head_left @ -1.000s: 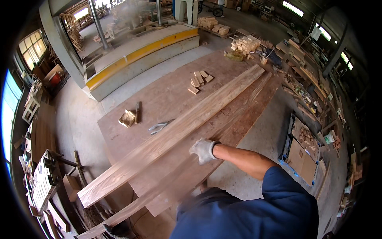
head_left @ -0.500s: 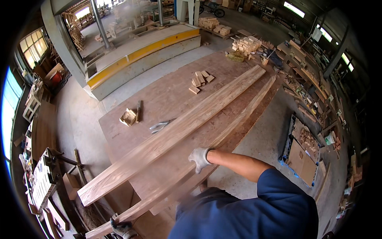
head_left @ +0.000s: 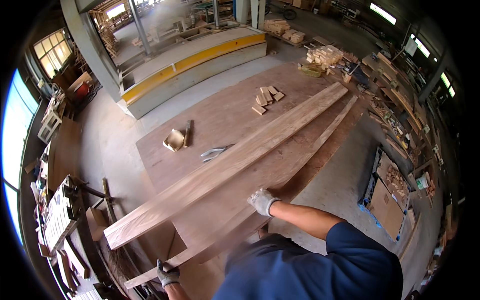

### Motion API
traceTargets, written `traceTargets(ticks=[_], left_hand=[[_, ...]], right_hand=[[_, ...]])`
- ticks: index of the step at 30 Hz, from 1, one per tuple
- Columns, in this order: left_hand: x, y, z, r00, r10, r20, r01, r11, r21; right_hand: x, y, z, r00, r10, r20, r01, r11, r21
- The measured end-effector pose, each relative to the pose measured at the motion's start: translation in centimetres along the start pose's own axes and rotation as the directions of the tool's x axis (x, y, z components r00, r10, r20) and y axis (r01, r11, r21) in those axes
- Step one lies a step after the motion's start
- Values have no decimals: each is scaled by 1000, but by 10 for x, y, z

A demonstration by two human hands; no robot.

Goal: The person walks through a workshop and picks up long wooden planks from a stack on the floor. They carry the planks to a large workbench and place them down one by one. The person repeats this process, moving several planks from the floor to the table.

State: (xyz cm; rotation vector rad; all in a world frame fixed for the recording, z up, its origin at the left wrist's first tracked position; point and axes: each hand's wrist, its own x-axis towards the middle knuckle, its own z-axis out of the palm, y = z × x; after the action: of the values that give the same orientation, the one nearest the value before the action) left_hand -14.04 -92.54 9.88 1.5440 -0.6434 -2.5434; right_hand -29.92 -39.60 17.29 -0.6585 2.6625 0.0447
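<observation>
A long, thin wooden plank (head_left: 220, 235) runs diagonally from the lower left toward the far right of a large brown sheet-topped table (head_left: 210, 115). My left hand (head_left: 167, 275), in a grey work glove, is closed around the plank close to its near end, thumb over the edge. Farther along, my right hand (head_left: 262, 201), in a light glove, grips the same plank near its middle; its fingertips are partly hidden. Beside it lies a wider, thicker wooden board (head_left: 225, 162), whose near end juts past the table edge.
Beyond the wide board lie pliers (head_left: 214, 153), a small open box (head_left: 173, 140), a dark narrow tool (head_left: 188, 133) and several wood blocks (head_left: 266, 99). A yellow-striped machine bed (head_left: 195, 62) stands behind. A pallet (head_left: 385, 195) with wood scraps sits on the right floor.
My left hand and the near end of the plank have come up and a little right, so more of that hand shows. My right hand stays on the plank. The whole view has shifted slightly.
</observation>
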Motion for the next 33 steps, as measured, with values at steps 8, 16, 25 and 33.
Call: traceTargets(ticks=[8,16,25,33], left_hand=[[40,-19,-14,1000,-13,15,14,999,-37],[53,-56,-15,989,148,11,-147,987,-57],[23,-77,-5,962,224,156,-244,961,129],[-2,-76,20,990,76,116,-56,984,-171]], right_hand=[[19,8,20,995,96,-21,-98,982,-161],[-1,11,45,951,186,-247,-231,958,-168],[-57,-10,44,928,306,-211,-305,952,38],[-54,-9,31,943,315,-107,-318,948,-10]])
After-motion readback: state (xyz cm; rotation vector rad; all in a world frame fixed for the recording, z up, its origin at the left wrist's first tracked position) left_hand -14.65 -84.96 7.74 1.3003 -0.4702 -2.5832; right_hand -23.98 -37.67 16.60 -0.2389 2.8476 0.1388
